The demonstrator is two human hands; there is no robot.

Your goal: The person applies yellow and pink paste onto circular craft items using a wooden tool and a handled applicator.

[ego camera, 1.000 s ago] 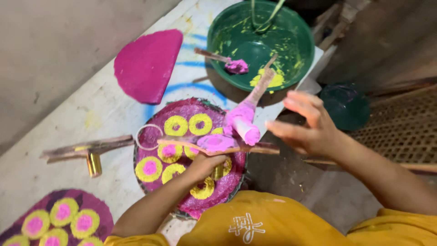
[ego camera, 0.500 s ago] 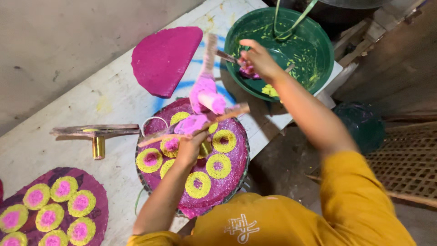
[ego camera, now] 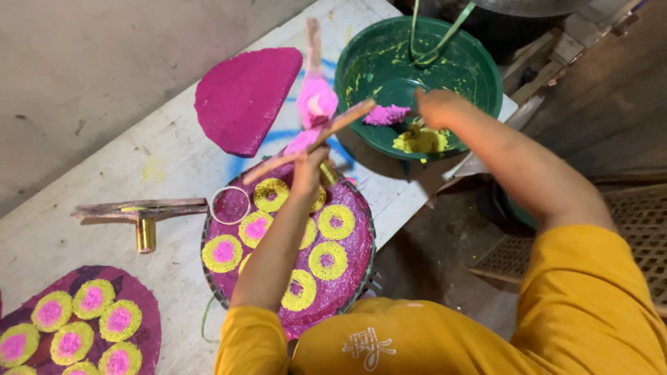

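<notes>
- I pick the green bowl as my landmark. It sits at the far end of the white board.
- My right hand is inside the bowl, just by the pink lump and above the yellow paste.
- I cannot tell if this hand is closed on anything. The fingers are hidden from me.
- My left hand is a bit nearer to me than the bowl, to its left. It is closed around a wooden stick.
- The stick slants up, and its far tip reaches the bowl's rim.
- A second stick crosses it and points away from me, left of the bowl. It has a pink blob on it.
- Under my left arm is a round tray, near the bowl on my side. It is pink with glitter and has yellow rings with pink middles.
- A thin metal ring lies on the tray's left edge.
- A plain pink slab lies left of the bowl, flat on the board.
- Far left of the bowl there is a wooden tool with a gold tube.
- Farthest from the bowl, at the bottom left, is another pink piece with yellow rings.
- Two green strips lean in the back of the bowl.
</notes>
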